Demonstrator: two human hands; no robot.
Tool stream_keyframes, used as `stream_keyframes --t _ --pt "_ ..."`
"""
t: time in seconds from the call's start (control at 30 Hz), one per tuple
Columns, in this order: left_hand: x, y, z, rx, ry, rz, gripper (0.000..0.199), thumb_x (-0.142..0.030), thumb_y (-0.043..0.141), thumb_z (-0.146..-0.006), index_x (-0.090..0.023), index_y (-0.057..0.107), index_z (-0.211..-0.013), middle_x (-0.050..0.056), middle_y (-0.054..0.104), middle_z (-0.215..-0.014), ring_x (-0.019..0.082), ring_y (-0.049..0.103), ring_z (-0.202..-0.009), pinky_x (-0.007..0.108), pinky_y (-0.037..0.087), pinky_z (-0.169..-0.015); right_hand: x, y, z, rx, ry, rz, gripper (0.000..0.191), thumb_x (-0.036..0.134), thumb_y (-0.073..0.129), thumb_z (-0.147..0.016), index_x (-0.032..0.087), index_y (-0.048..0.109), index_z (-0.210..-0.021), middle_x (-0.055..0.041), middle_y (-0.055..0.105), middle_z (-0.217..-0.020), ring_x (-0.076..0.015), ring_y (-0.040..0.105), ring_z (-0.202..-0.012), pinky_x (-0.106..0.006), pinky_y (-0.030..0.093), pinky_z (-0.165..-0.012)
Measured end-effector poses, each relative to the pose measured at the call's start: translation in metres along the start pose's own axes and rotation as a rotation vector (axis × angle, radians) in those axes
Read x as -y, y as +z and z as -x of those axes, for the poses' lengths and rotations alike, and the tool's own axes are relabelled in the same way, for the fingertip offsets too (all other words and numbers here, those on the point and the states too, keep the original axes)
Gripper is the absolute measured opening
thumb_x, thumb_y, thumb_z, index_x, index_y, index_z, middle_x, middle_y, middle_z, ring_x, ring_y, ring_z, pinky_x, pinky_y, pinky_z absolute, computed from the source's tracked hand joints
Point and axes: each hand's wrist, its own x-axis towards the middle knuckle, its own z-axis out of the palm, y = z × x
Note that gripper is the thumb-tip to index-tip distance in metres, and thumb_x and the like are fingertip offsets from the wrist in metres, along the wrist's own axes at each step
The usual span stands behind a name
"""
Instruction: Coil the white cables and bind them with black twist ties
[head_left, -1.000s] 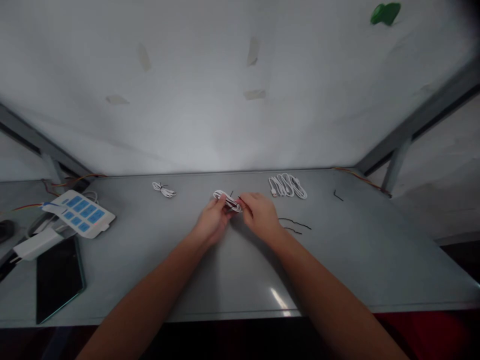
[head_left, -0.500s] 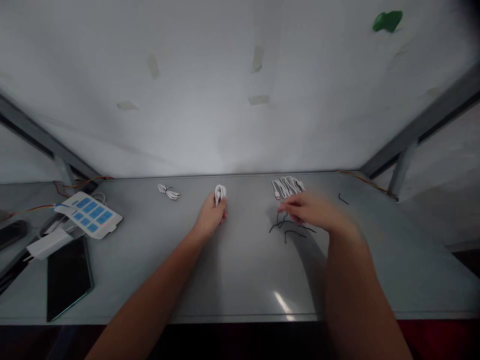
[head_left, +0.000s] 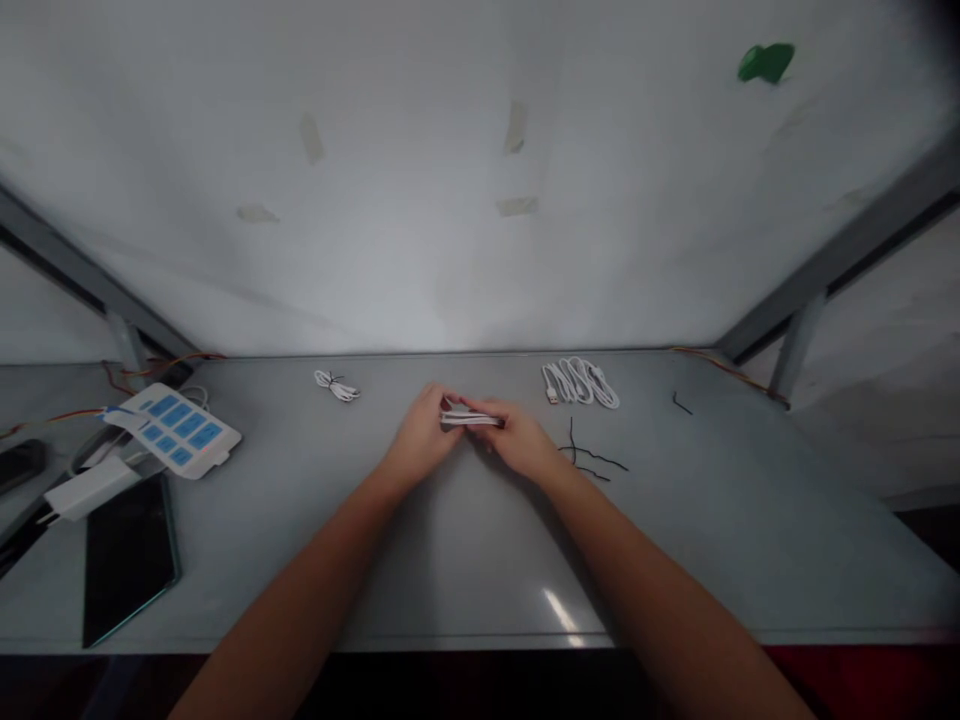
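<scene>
A folded white cable [head_left: 471, 418] lies level between my two hands, just above the middle of the table. My left hand [head_left: 421, 432] is closed round its left end. At its right end my right hand [head_left: 519, 436] pinches it with fingers closed; whether a black twist tie is also in those fingers cannot be made out. Right of my right hand, several black twist ties [head_left: 596, 457] lie loosely crossed. Behind them rests a loosely coiled white USB cable [head_left: 579, 383]. Off to the left is a white cable bundle [head_left: 337, 386] bound with a black tie.
At the left stand a white power strip [head_left: 178, 430] with blue sockets, a white charger [head_left: 91, 488] and a dark tablet [head_left: 129, 560]. One bent black tie [head_left: 682, 403] lies far right. A white wall [head_left: 420, 280] closes off the grey table's [head_left: 465, 570] back.
My right hand has moved left from the black ties to the cable in my left hand. The cable has turned from upright to level. Fewer ties show in the pile.
</scene>
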Motion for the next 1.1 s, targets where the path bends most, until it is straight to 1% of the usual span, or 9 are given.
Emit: stream_keyframes --t 0.1,0.23,0.33,0.4,0.57,0.73,0.87,0.97,1.1 --pt "0.015 -0.031 -0.006 -0.146 -0.116 -0.354 0.040 -0.020 0.073 -0.076 -0.019 0.061 -0.114 0.017 0.059 -0.125 0.037 0.052 -0.123 0.054 0.039 -0.108 -0.018 -0.015 -0.006 -0.182 0.111 0.087 0.043 0.014 0.054 -0.090 0.017 0.071 -0.128 -0.0078 0.076 -0.102 -0.0182 0.069 -0.085 -0.036 0.054 -0.089" --pt "0.040 -0.069 -0.006 -0.465 -0.523 -0.684 0.048 -0.039 0.070 -0.083 -0.016 0.057 -0.123 0.026 0.048 -0.140 0.048 0.043 -0.131 0.064 0.037 -0.105 -0.040 -0.041 -0.010 -0.436 0.114 0.370 0.048 0.007 0.051 -0.086 0.014 0.070 -0.130 -0.0156 0.072 -0.121 -0.0255 0.066 -0.113 -0.043 0.050 -0.103" --pt "0.059 -0.080 -0.006 -0.503 -0.705 -0.722 0.052 -0.040 0.068 -0.084 -0.015 0.053 -0.127 0.026 0.047 -0.139 0.047 0.047 -0.128 0.060 0.041 -0.103 -0.049 -0.054 -0.007 -0.472 0.133 0.579 0.057 -0.001 0.047 -0.079 0.012 0.071 -0.129 -0.0197 0.065 -0.135 -0.0298 0.061 -0.126 -0.045 0.046 -0.109" --pt "0.068 -0.083 -0.008 -0.497 -0.735 -0.720 0.045 -0.033 0.065 -0.086 -0.014 0.053 -0.125 0.026 0.048 -0.136 0.045 0.049 -0.126 0.057 0.042 -0.102 -0.049 -0.058 -0.004 -0.459 0.188 0.688 0.059 -0.003 0.048 -0.076 0.011 0.072 -0.128 -0.0210 0.063 -0.137 -0.0336 0.059 -0.129 -0.048 0.044 -0.111" --pt "0.074 -0.071 -0.018 -0.351 -0.476 -0.624 0.027 -0.006 0.053 -0.081 -0.013 0.055 -0.107 0.018 0.057 -0.116 0.032 0.056 -0.116 0.047 0.043 -0.104 -0.028 -0.053 0.000 -0.470 0.111 0.791 0.046 0.006 0.056 -0.081 0.010 0.071 -0.124 -0.0231 0.061 -0.137 -0.0384 0.055 -0.129 -0.053 0.042 -0.109" --pt "0.042 -0.023 -0.017 -0.162 -0.168 -0.316 0.024 -0.007 0.059 -0.080 -0.019 0.054 -0.100 0.007 0.061 -0.102 0.023 0.060 -0.098 0.037 0.049 -0.091 -0.008 -0.017 -0.002 -0.306 0.021 0.287 0.021 0.027 0.057 -0.091 0.017 0.067 -0.106 -0.0128 0.072 -0.104 -0.0243 0.068 -0.095 -0.040 0.053 -0.090" --pt "0.001 0.011 -0.003 -0.151 0.024 -0.164 0.018 -0.012 0.060 -0.086 -0.020 0.058 -0.101 0.006 0.063 -0.102 0.021 0.062 -0.097 0.035 0.049 -0.088 -0.006 0.010 -0.004 -0.234 0.096 -0.185 0.027 0.041 0.066 -0.086 0.020 0.061 -0.101 -0.0060 0.071 -0.091 -0.0201 0.067 -0.083 -0.036 0.055 -0.079" --pt "-0.019 0.019 0.007 -0.104 0.112 -0.126 0.019 -0.011 0.059 -0.090 -0.021 0.060 -0.106 0.006 0.065 -0.103 0.021 0.063 -0.101 0.034 0.050 -0.090 -0.004 0.012 -0.004 -0.273 0.138 -0.411 0.035 0.046 0.076 -0.076 0.022 0.060 -0.095 -0.0022 0.069 -0.083 -0.0183 0.066 -0.075 -0.034 0.054 -0.072" --pt "-0.026 0.020 0.011 -0.102 0.239 -0.104 0.027 -0.005 0.057 -0.090 -0.021 0.060 -0.112 0.007 0.066 -0.109 0.021 0.062 -0.105 0.035 0.051 -0.094 0.002 0.005 -0.004 -0.303 0.195 -0.514 0.035 0.045 0.082 -0.070 0.020 0.065 -0.088 -0.0019 0.069 -0.077 -0.0177 0.065 -0.070 -0.033 0.052 -0.069"
